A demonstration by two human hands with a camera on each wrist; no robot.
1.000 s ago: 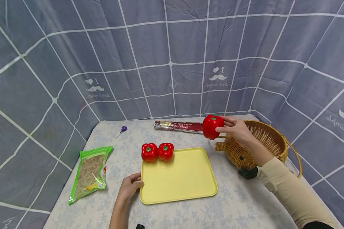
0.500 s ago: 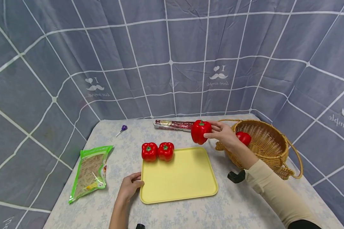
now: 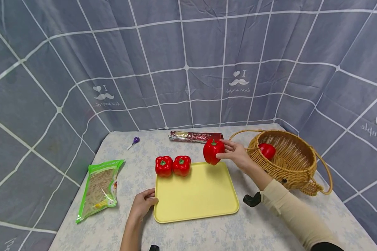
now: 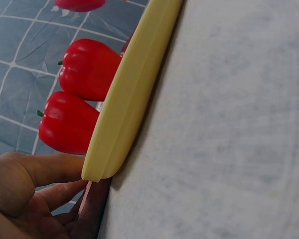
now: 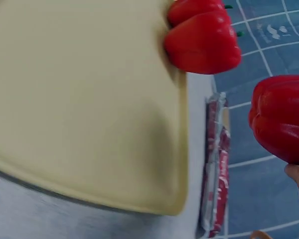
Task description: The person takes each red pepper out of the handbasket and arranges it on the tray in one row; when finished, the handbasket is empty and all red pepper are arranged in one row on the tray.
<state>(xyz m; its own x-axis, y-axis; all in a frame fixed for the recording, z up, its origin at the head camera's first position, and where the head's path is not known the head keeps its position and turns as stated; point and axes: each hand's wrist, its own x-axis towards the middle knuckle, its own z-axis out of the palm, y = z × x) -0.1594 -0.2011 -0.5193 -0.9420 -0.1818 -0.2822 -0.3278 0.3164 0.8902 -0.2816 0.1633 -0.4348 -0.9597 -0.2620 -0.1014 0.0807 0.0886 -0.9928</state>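
Note:
My right hand [image 3: 235, 153] pinches a red bell pepper [image 3: 212, 152] between thumb and fingers, over the back right corner of the yellow tray [image 3: 198, 198]. In the right wrist view that bell pepper [image 5: 284, 119] hangs above the tray's level, with a thumb at its lower side. Two more red bell peppers [image 3: 163, 166] [image 3: 182, 166] stand side by side at the tray's back left corner. My left hand [image 3: 142, 205] grips the tray's left edge; in the left wrist view the thumb lies on the rim and fingers reach underneath.
A wicker basket [image 3: 296, 174] with handles stands at the right, a red item [image 3: 267, 151] inside. A dark red packet [image 3: 194, 136] lies behind the tray. At the left are a green-edged bag [image 3: 98, 190] and a purple lollipop [image 3: 135, 140]. A grid-patterned curtain [image 3: 163, 83] surrounds the table.
My right hand has carried the bell pepper left and down from beside the basket to the tray's back right corner. The red item in the basket has come into view. My left hand stays put.

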